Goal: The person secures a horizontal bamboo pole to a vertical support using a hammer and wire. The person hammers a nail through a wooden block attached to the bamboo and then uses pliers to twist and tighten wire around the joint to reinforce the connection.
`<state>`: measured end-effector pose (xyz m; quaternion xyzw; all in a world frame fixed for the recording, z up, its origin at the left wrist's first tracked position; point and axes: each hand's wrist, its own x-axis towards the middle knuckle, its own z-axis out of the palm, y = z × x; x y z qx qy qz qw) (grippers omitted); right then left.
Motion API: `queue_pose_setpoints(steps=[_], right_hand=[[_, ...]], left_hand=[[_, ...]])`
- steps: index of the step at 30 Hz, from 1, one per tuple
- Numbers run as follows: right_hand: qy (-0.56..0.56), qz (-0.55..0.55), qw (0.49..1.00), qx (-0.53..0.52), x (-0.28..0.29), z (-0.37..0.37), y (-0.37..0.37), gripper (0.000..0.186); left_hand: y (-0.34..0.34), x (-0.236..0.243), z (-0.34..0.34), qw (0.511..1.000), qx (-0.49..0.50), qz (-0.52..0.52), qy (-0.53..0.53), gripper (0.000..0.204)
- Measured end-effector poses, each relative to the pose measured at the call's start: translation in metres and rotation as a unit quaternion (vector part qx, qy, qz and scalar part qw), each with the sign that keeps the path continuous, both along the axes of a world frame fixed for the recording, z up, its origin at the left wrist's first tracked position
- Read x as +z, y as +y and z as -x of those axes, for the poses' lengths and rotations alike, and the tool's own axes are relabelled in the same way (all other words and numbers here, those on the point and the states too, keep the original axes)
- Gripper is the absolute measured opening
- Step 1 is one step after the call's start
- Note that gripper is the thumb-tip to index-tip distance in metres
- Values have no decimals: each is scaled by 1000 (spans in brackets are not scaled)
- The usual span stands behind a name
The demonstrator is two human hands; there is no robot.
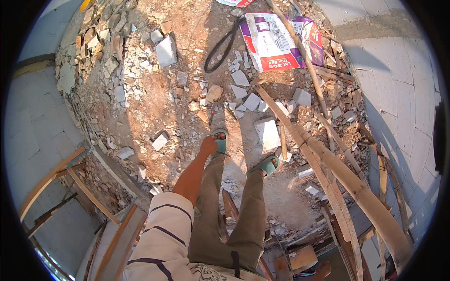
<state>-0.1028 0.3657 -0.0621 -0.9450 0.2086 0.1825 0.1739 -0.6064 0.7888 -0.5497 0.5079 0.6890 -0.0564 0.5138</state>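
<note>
My left hand (208, 145) hangs low in front of me, just beside my left foot in a green sandal (220, 142). The back of the hand faces up and hides the fingers, so I cannot tell if they hold anything. Nothing sticks out from it. Beyond the hand, a small thin dark tool (212, 115) lies on the rubble. My right hand is out of view. White block pieces (267, 133) and a green sandal (269, 166) on my right foot are on the ground to the right.
Long wooden poles (356, 196) slant across the right side. A torn printed bag (274, 42) and a black strap loop (222, 47) lie farther out. Broken bricks (93, 42) pile up at the far left. Grey block walls (398, 89) flank the ground; a timber frame (70, 187) stands left.
</note>
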Motion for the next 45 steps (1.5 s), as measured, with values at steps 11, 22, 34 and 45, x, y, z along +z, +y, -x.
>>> queue_pose_setpoints(steps=[11,22,34,45], right_hand=[[368,20,861,351,-212,248,164,26],[171,-125,806,553,-201,222,248,64],[112,-345,749,554,108,175,289,41],[-107,-616,682,379,282,114,239,37]], left_hand=[[52,-257,55,946,310,-1,-96,24],[32,94,-19,944,-217,-209,-132,24],[63,397,-180,755,-425,-73,-494,39],[-17,775,-308,660,-352,-9,-664,28]])
